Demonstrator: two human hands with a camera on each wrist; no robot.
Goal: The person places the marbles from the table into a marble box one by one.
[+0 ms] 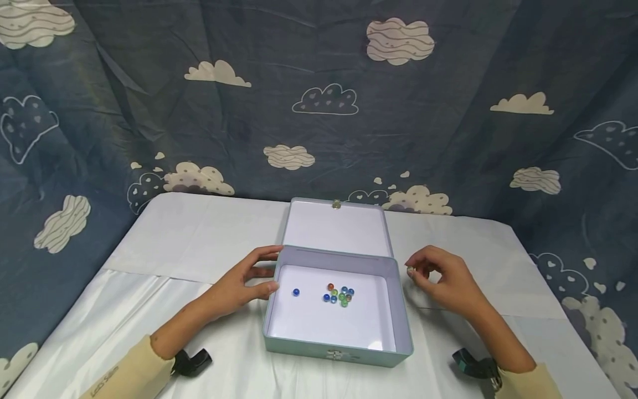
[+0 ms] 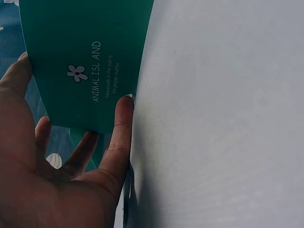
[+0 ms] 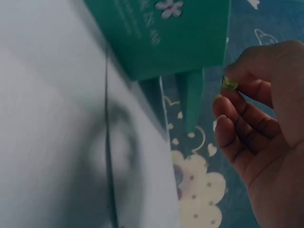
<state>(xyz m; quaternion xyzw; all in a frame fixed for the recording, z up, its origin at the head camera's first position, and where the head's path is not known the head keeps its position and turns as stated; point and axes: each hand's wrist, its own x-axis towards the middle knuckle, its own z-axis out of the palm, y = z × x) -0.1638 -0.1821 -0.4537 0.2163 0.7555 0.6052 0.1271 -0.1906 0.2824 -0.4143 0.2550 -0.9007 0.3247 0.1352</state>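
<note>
The tin box (image 1: 338,316) sits open near the front edge of the surface (image 1: 164,249), a little right of its middle, its lid (image 1: 335,227) lying back flat toward the far edge. Inside, on the white floor, there's a small cluster of marbles (image 1: 339,295) near the centre and one blue marble (image 1: 296,292) off on its own toward the left wall.

The left hand (image 1: 247,280) is against the box's left wall, thumb on the rim at the near side and fingers reaching to the back left corner; the left wrist view shows the fingers laid fairly straight along the green side, bracing it rather than clamping it. So that hand steadies the box.

Now the right hand (image 1: 445,277), just off the box's right wall and above the surface: fingers curled, and pinched between thumb and fingertips is one greenish marble (image 3: 230,83), clear in the right wrist view. It's outside the box, beside the right rim, not yet over the opening.

By the look of it, the step in hand is carrying a single marble toward the box to join the others. The next move would call for a short swing left over the rim, then a low, gentle release so the marble doesn't bounce or scatter the cluster.
</note>
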